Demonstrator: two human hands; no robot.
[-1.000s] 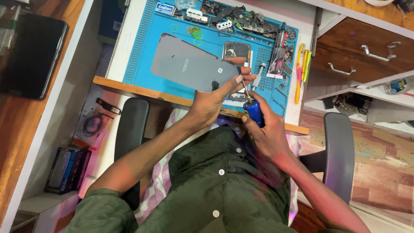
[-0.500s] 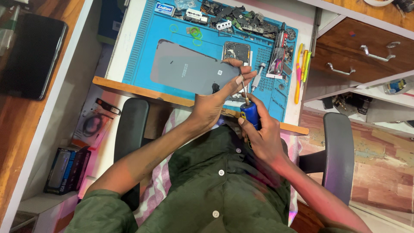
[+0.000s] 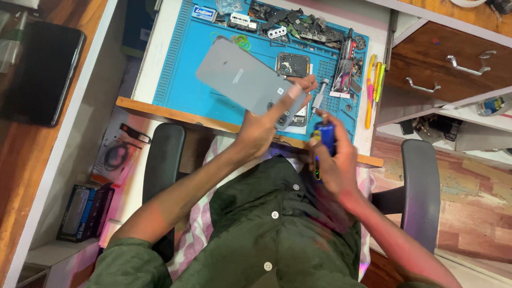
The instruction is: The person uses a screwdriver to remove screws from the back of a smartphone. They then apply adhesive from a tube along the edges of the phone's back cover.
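Operator: seated in a chair [image 3: 165, 160] with black armrests, wearing a dark green buttoned shirt [image 3: 266, 224]; both forearms extend toward the bench.
Right hand [image 3: 333, 165]: clenched around a blue-handled screwdriver [image 3: 323, 133] — handle in the fist, metal shaft angled up and away over the mat edge.
Left hand [image 3: 266, 128]: grasping the lower end of a grey phone back cover [image 3: 245, 74], fingers wrapped over its edge; one fingertip carries a pale strip.
Back cover position: lifted and tilted above the blue work mat [image 3: 181, 64], the far end pointing up-left, just beside the screwdriver shaft.
Under the cover: a second flat part, partly hidden by the left fingers — type cannot be told.
Mat, mid zone: small dark square frame [image 3: 293, 64] lying flat near the centre.
Mat, far edge: loose dark parts and scrap [image 3: 298, 24] in a row.
Mat, right edge: yellow and green hand tools [image 3: 375, 85] lying side by side.
Right of bench: wooden drawers [image 3: 453, 64] with metal handles.
Left surface: black phone [image 3: 40, 74] lying flat on brown wood.
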